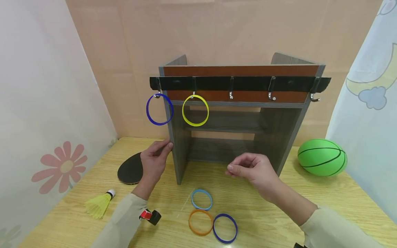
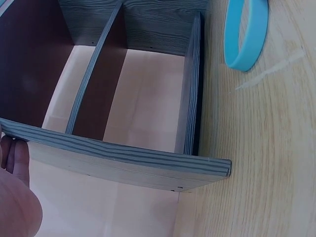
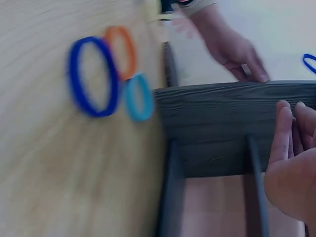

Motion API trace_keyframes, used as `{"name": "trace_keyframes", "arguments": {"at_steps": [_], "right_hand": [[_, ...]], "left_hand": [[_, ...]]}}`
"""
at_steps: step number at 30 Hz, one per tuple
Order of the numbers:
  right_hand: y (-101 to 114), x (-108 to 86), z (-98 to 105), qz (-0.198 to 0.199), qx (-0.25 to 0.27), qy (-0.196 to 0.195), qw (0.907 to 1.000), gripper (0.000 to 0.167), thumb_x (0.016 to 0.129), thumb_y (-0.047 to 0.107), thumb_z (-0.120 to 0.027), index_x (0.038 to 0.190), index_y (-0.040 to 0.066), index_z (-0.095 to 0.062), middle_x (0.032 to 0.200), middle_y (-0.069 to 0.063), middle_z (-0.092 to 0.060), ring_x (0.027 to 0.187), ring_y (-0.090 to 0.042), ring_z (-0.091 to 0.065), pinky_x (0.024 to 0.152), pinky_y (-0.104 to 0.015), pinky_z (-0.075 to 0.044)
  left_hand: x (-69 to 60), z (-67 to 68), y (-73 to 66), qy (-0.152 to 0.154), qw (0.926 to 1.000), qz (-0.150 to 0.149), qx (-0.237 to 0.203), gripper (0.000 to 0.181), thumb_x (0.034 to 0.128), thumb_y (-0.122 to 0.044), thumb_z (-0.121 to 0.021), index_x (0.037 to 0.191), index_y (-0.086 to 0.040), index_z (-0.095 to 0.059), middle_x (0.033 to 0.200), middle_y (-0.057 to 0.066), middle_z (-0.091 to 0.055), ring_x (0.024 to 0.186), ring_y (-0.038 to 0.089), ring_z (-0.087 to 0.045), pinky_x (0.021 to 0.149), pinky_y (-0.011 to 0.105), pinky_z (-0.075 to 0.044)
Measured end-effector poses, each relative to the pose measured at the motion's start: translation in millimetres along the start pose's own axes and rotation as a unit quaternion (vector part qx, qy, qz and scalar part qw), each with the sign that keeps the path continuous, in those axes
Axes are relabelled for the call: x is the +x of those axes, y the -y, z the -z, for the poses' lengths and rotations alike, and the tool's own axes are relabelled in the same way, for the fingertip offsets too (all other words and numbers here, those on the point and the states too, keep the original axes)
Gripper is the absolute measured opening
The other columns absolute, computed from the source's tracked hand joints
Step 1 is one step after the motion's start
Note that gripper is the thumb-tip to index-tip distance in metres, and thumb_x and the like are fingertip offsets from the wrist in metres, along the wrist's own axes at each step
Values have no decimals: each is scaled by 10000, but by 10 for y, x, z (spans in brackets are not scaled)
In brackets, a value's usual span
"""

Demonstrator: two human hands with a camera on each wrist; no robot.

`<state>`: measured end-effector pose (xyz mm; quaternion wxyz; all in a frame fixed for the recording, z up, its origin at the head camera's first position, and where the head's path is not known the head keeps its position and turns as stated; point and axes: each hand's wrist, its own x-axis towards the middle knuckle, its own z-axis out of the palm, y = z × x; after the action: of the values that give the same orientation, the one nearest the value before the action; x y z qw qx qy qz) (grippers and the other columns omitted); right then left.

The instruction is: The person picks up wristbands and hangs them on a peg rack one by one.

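Observation:
My left hand (image 1: 154, 162) grips the front edge of the left side panel of a grey shelf (image 1: 181, 151); in the left wrist view its fingers (image 2: 19, 158) lie against the panel's outer face. My right hand (image 1: 255, 172) hangs in front of the shelf, fingers bent loosely and holding nothing. A blue ring (image 1: 170, 119) hangs on the leftmost hook, a yellow ring (image 1: 207, 117) on the second. Below on the table lie a light blue ring (image 1: 211, 199), an orange ring (image 1: 190, 224) and a dark blue ring (image 1: 236, 231).
Three more hooks line the black strip (image 1: 248, 83) to the right, without rings. A black paddle (image 1: 130, 169) and a yellow shuttlecock (image 1: 98, 205) lie on the table at left. At right sits a green ball (image 1: 322, 157). Walls enclose the table's back and sides.

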<state>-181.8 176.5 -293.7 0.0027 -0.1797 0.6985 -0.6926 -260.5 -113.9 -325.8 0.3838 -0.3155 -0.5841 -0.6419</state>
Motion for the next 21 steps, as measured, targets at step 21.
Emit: {"name": "trace_keyframes", "arguments": {"at_steps": [21], "right_hand": [[-872, -576, 245, -1378, -739, 1100, 9816, 214, 880, 138, -691, 873, -64, -621, 766, -143, -629, 673, -226, -634, 589, -310, -566]], "left_hand": [[-52, 72, 197, -21, 9999, 79, 77, 179, 827, 130, -653, 1005, 139, -669, 853, 185, -671, 791, 147, -643, 703, 232, -553]]}}
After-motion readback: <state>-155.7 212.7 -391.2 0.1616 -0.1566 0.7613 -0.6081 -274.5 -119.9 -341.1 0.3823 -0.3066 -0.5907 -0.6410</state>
